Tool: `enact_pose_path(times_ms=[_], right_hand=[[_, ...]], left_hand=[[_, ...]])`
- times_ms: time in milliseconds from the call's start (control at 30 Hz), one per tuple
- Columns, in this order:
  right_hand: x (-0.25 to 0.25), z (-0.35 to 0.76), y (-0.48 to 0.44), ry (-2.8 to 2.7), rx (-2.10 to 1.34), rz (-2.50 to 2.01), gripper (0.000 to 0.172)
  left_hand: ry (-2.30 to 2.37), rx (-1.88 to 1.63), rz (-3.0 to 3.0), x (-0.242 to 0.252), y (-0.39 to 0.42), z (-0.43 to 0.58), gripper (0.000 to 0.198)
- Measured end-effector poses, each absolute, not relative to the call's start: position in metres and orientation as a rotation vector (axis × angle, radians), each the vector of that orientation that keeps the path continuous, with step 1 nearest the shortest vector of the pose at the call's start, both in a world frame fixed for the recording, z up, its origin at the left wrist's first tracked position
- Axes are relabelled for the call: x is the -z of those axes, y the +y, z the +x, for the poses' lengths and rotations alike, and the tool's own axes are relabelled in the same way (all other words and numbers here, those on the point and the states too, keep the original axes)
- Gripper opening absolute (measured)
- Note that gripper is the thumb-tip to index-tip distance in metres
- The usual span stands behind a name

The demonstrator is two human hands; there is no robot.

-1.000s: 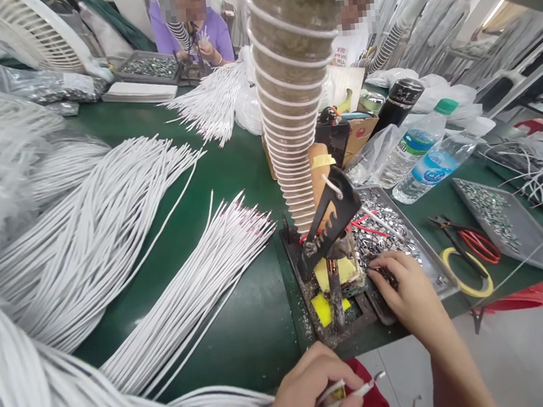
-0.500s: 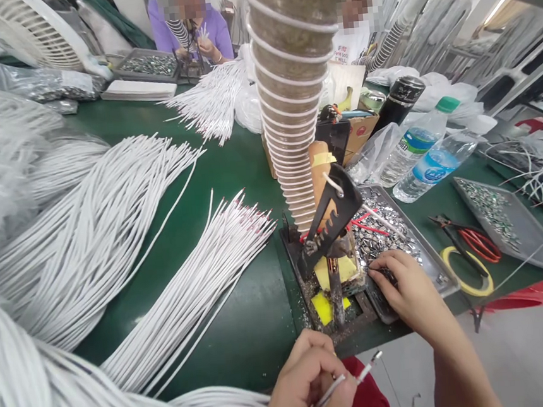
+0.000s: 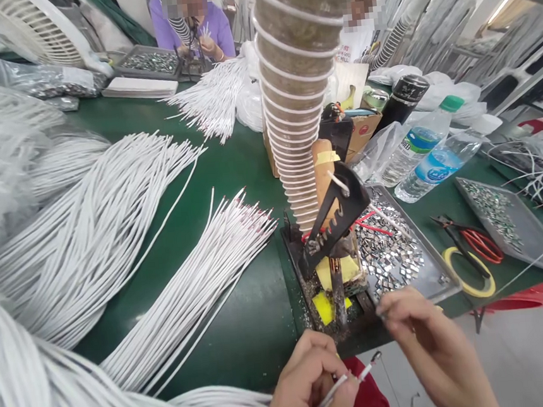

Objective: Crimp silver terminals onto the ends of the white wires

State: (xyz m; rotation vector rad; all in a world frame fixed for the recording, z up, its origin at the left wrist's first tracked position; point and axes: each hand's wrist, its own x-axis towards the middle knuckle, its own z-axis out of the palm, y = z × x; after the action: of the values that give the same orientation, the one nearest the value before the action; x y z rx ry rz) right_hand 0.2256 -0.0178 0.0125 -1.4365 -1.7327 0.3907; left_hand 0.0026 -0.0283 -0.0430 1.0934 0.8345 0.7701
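Observation:
My left hand [image 3: 310,380] is at the bottom centre, its fingers closed on a white wire [image 3: 365,371] whose dark, metallic tip points up and right. To the right, my right hand [image 3: 423,336] pinches a small dark piece [image 3: 380,312] between thumb and forefinger; blur hides its shape. Behind that hand lies a grey tray [image 3: 437,265] of small metal pieces [image 3: 392,253]. A black hand press [image 3: 335,223] with a wooden handle stands left of the tray. Yellow paper [image 3: 323,308] lies on its base.
Bundles of white wires [image 3: 197,279] cover the left side. A ribbed hose [image 3: 293,100] hangs above the press. Two bottles [image 3: 430,167], pliers [image 3: 465,243], yellow tape [image 3: 472,290] and another tray [image 3: 536,240] are at right. Two people sit across the green table [image 3: 234,162].
My right hand has pulled back from the tray's near left edge toward the wire tip, with a small piece in its fingertips. My left hand stays almost in place.

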Motion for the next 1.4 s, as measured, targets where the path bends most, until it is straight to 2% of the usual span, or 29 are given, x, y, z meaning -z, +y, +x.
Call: enact_pose_path(times_ms=[200, 400, 667, 767, 867, 1000, 1400], right_hand=[[-0.016, 0.198, -0.023, -1.86, -0.464, -1.241, 0.012], [-0.015, 0.194, -0.024, -1.892, -0.43, -1.223, 0.007], [-0.017, 0.191, -0.024, -1.848, -0.376, -1.219, 0.008], [-0.012, 0.193, -0.032, -1.846, -0.352, -1.249, 0.017], [-0.005, 0.195, -0.038, -1.856, -0.295, -1.267, 0.027], [0.001, 0.192, -0.034, -1.877, -0.178, -1.26, 0.026], [-0.011, 0.177, -0.026, -1.927, 0.065, -1.319, 0.02]], left_hand=[[0.858, -0.838, 1.012, 0.033, -0.026, 0.0, 0.042], [0.854, -0.929, 0.837, 0.013, -0.017, 0.001, 0.036], [0.819, -0.931, 0.777, 0.013, -0.016, 0.004, 0.027], [0.815, -0.929, 0.773, 0.01, -0.012, 0.003, 0.022], [0.803, -0.918, 0.719, 0.006, -0.007, 0.003, 0.025], [0.807, -0.912, 0.66, 0.002, -0.001, 0.005, 0.031], [0.821, -0.927, 0.673, -0.008, 0.009, 0.004, 0.024]])
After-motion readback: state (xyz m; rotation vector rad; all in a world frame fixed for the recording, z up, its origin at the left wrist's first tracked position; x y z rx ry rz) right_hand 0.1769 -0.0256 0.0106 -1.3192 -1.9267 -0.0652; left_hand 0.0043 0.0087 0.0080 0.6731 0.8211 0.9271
